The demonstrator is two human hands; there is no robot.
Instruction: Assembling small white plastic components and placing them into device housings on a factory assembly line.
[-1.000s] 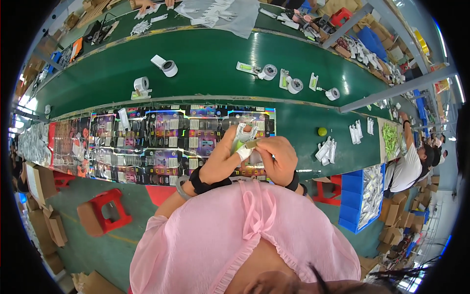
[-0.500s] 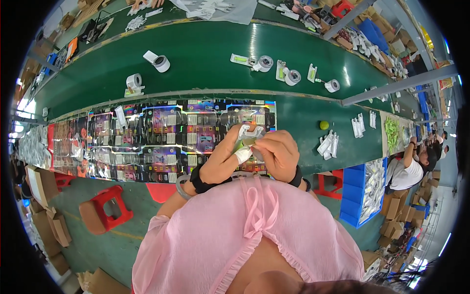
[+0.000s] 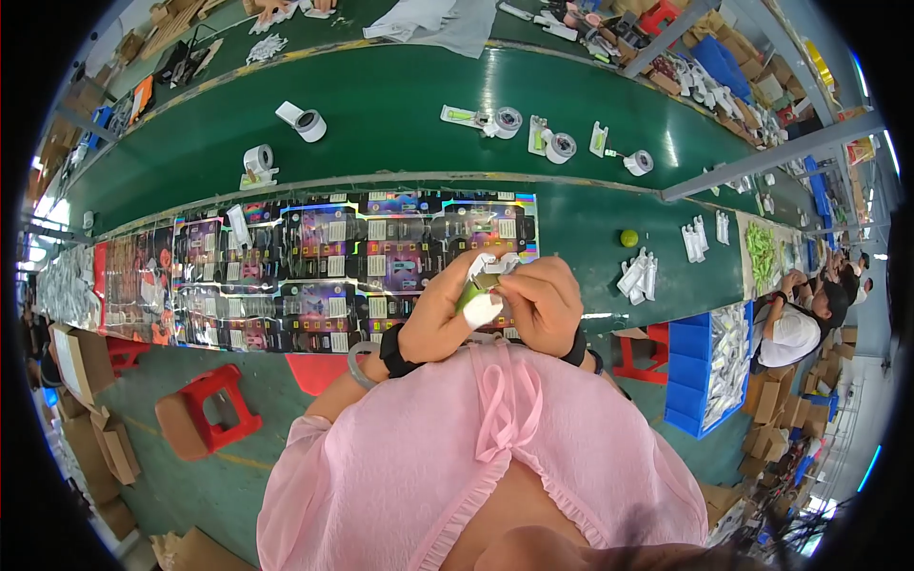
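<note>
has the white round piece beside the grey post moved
Yes, slightly: the white round piece has shifted left, away from the grey post.

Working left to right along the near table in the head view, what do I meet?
Silvery pile, lone white piece, left hand, held white-and-green piece, right hand, round green object, light-green pile.

A factory assembly workshop: white plastic devices (image 3: pixel 506 122) lie along a long, glossy green workbench (image 3: pixel 400 114); on its near side stand red plastic stools (image 3: pixel 249 421), brown cardboard cartons (image 3: pixel 115 449) and a blue plastic crate (image 3: pixel 687 371).
</note>
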